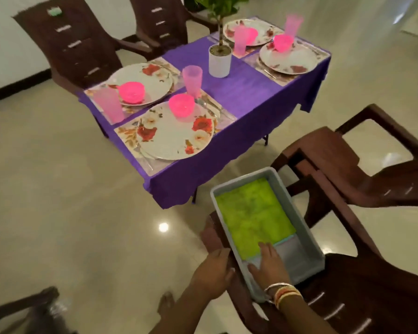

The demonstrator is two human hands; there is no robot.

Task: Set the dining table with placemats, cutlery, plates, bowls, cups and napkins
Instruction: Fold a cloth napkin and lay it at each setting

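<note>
the green napkin (253, 213) lies flat in a grey bin (310, 239), directly ahead of the hands. its long axis runs away from the person along the bin, towards the tabletop (249, 92), so its short near edge is the part closest to the hands. a thin teal edge shows under that near end, which may be another cloth below it; i cannot tell how many are stacked.

the right hand (269, 266) is inside the bin and is the nearer one. its fingers are spread and laid flat, with the fingertips (266, 247) touching the napkin's near edge and the thumb out to the left on the bare floor of the bin. it is not pinching anything yet. the left hand (214, 268) is outside the bin, just left of the right hand, and seems curled over the bin's near left rim to steady it.

the bin sits on the seat of a brown chair (348, 285). well beyond the hands, ahead and to the left, the tabletop carries plates (174, 138), pink bowls (181, 104) and cups (192, 79). no napkin shows there, so the lift probably starts at that near edge with the right hand.
</note>
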